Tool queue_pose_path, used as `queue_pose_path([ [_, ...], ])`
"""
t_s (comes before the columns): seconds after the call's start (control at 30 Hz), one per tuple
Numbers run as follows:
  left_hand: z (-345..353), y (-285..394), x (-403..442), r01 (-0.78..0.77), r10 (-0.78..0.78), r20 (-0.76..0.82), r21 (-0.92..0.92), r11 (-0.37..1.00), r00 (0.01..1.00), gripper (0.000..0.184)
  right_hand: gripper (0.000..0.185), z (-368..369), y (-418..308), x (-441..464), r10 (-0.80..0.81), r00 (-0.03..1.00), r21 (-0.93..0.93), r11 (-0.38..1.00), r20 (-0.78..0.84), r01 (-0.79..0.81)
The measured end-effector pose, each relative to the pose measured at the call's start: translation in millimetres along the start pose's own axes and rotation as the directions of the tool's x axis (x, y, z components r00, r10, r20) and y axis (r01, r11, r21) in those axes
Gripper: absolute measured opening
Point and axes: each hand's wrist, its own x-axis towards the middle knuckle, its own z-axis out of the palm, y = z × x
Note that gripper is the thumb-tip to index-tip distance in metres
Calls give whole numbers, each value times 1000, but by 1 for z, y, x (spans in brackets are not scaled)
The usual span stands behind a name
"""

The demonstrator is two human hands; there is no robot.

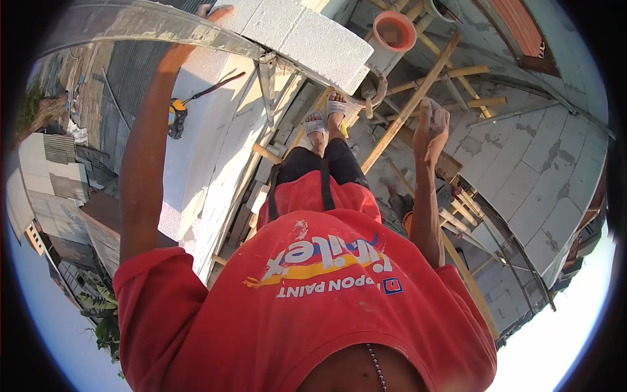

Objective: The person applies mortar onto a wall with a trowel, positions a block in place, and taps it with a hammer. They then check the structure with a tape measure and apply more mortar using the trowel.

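At the top, my left hand (pixel 219 13) is at the near end of a white lightweight concrete block (pixel 307 42). Its fingers are partly cut off by the frame edge and seem closed against the block. A long pale bar (pixel 157 27) crosses in front of my left forearm. My right hand (pixel 432 127) is raised in a fist, its fingers dusty with grey-white; whatever might be inside is hidden. Beside my left arm, a yellow and black tape measure (pixel 176 117) lies on the white block wall (pixel 189 157), with a dark strap attached.
Below stand my sandaled feet (pixel 325 114) among wooden poles (pixel 411 101). An orange-rimmed bucket (pixel 394 31) and a trowel (pixel 369 98) are ahead. Another bucket (pixel 445 8) sits farther off. A grey block wall (pixel 542 157) rises on the right; metal roofs (pixel 62 149) spread on the left.
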Motion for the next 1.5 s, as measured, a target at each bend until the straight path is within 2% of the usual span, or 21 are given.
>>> queue_pose_path([
  [0.1, -1, 18, 14, -301, 318, -148, 125, 945, 937, 58, 30, 1, 27, -44, 186, 980, -41, 982, 69, -184],
  [0.13, -4, 36, 19, -85, 77, -132, -58, 995, 988, 67, 29, 5, 39, -59, 205, 974, -59, 978, 94, -200],
  [0.2, -9, 74, 30, 350, -419, -75, -430, 832, 905, 90, 27, 17, 55, -77, 276, 949, -50, 961, 155, -271],
  [0.3, -23, 97, 29, 498, -535, -15, -349, 794, 844, 85, 24, 46, 84, -107, 327, 912, -28, 943, 248, -330],
  [0.33, -20, 57, 21, 498, -533, -46, -293, 816, 845, 82, 24, 60, 102, -119, 351, 885, -40, 934, 306, -356],
  [0.37, -22, 85, 23, 523, -585, -11, -436, 733, 811, 80, 27, 75, 117, -136, 391, 846, -54, 915, 363, -400],
  [0.47, -37, 11, 7, 593, -613, 68, -358, 722, 787, 74, 31, 147, 192, -165, 426, 738, -96, 890, 523, -445],
  [0.6, -62, 29, -7, 583, -679, -8, -505, 637, 734, 68, 30, 244, 270, -181, 536, 576, -201, 815, 618, -543],
  [0.7, -40, 24, -2, 584, -544, 226, -190, 789, 808, 67, 31, 314, 321, -179, 632, 548, -321, 764, 548, -560],
  [0.77, -24, 28, 6, 626, -599, 185, -183, 758, 779, 67, 29, 367, 362, -191, 643, 598, -379, 765, 478, -521],
  [0.83, -16, 31, 16, 661, -642, 156, -188, 727, 750, 66, 32, 411, 388, -196, 736, 540, -406, 676, 409, -615],
  [0.9, -9, 32, 26, 671, -653, 153, -162, 724, 742, 66, 37, 447, 408, -201, 752, 540, -451, 658, 377, -603],
  [1.03, 7, 34, 41, 678, -661, 159, -105, 727, 733, 66, 35, 502, 438, -223, 719, 651, -512, 665, 242, -544],
  [1.17, 17, 38, 47, 683, -667, 165, -76, 726, 727, 66, 26, 531, 466, -237, 612, 777, -529, 711, 144, -463],
  [1.2, 14, 39, 43, 687, -670, 167, -84, 721, 723, 66, 23, 530, 466, -239, 489, 869, -541, 752, 73, -377],
  [1.23, 10, 40, 43, 689, -671, 164, -88, 720, 723, 66, 22, 534, 463, -234, 487, 859, -520, 781, 158, -347],
  [1.33, 1, 40, 31, 687, -669, 161, -125, 715, 726, 66, 22, 510, 440, -232, 496, 782, -437, 840, 377, -322],
  [1.37, -2, 39, 26, 685, -666, 159, -151, 713, 729, 66, 25, 502, 422, -230, 562, 740, -382, 818, 371, -430],
  [1.4, -10, 41, 19, 682, -665, 150, -177, 710, 731, 66, 29, 483, 402, -224, 644, 602, -268, 756, 473, -597],
  [1.43, -19, 44, 11, 677, -663, 143, -203, 707, 735, 66, 35, 461, 383, -226, 686, 531, -252, 700, 496, -668],
  [1.5, -35, 47, 1, 660, -653, 131, -273, 700, 746, 66, 37, 415, 348, -248, 709, 488, -203, 650, 510, -732],
])
